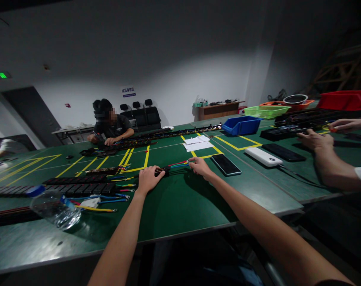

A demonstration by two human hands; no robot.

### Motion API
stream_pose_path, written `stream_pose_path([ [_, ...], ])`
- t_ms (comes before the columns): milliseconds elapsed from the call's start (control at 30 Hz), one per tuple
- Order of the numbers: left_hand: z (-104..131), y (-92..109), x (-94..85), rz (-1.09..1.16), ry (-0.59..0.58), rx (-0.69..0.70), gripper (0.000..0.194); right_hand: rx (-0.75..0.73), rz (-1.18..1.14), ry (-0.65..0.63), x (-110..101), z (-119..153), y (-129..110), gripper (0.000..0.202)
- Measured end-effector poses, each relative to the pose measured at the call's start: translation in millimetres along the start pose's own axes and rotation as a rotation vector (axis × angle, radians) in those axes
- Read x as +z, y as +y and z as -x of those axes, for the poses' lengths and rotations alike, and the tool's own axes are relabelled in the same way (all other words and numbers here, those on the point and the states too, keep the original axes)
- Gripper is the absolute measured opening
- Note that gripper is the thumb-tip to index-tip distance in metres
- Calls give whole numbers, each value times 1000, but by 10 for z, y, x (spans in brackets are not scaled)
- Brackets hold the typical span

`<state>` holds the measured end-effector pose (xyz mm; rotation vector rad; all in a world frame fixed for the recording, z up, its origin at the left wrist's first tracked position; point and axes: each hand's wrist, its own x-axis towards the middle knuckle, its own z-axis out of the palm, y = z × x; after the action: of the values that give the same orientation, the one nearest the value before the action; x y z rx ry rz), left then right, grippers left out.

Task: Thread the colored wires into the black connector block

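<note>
My left hand (149, 179) is closed over a slim black bar-shaped part (162, 171) lying low over the green table. Coloured wires (177, 164), red, blue and greenish, run from the bar's right end. At their tips, the fingers of my right hand (198, 167) pinch the wire ends, whose terminals are mostly hidden. To the left of my left hand lie several similar black strips (79, 188) with yellow, blue and pink leads. Some leads end in ring terminals (127, 196).
A clear bottle (53, 208) leans at the left. Right of my hands are a phone (226, 164), a white power bank (263, 157) with a cable and a blue bin (241, 125). Papers (198, 143) lie beyond. Co-workers' hands (317, 141) work at the right; another person (114, 125) sits opposite.
</note>
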<state>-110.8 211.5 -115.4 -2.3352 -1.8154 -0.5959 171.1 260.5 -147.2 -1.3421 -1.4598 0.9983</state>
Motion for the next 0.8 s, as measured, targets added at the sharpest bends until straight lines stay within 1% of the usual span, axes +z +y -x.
stream_pose_path([
  [233,0,13,-5,-28,10,-13,52,28,13,10,8,25,-44,28],
  [567,-2,15,-11,-35,-2,-11,53,38,12,-9,-5,26,-43,30],
  [667,-2,11,-5,-29,3,-7,54,20,-1,-5,-25,55,-75,34],
  [800,-1,16,-13,-13,-5,-10,55,-60,-94,-32,-51,95,-124,46],
])
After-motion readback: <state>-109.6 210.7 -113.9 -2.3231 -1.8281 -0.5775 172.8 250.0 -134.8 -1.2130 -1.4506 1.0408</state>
